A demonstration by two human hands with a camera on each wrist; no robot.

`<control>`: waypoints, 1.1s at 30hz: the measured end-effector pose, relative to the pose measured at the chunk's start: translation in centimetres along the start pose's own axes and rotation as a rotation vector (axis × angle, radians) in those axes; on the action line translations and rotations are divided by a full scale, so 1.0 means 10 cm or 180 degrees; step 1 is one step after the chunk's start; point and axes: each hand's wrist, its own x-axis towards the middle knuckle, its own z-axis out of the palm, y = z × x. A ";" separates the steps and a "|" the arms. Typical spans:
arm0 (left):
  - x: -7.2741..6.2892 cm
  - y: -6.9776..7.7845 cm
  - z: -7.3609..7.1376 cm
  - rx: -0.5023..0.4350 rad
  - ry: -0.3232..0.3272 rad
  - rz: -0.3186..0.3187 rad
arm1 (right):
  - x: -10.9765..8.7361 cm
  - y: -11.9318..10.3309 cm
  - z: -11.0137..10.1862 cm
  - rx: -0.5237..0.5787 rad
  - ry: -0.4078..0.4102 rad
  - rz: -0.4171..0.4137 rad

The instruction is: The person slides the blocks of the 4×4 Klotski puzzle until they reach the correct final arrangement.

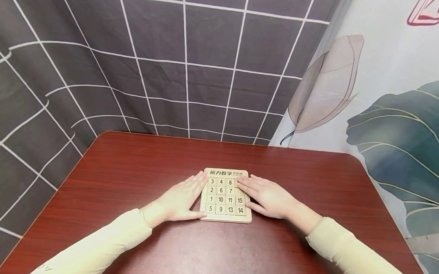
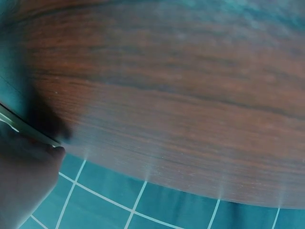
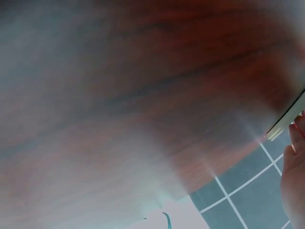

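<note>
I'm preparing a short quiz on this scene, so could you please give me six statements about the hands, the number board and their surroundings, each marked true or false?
1. The left hand touches the board on its left side. True.
2. The board stands upright. False: it lies flat on the table.
3. Tile 14 sits directly below tile 15. True.
4. Tile 8 is in the bottom row. False: it is in the top row.
5. The right hand has fingers over the board's right side. True.
6. The left sleeve is black. False: it is cream.
</note>
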 end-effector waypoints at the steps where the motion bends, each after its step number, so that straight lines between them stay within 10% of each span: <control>1: 0.00 0.00 0.00 0.0001 -0.0003 -0.0001 | 0.00 0.00 0.00 0.0005 0.0009 -0.0008; 15: -0.01 -0.01 0.02 0.0018 0.0050 0.0028 | -0.24 -0.20 0.00 -0.0068 0.0376 -0.0568; 33: -0.01 0.00 -0.01 -0.0034 0.0026 0.0008 | -0.15 -0.08 0.01 -0.0142 0.0260 -0.0379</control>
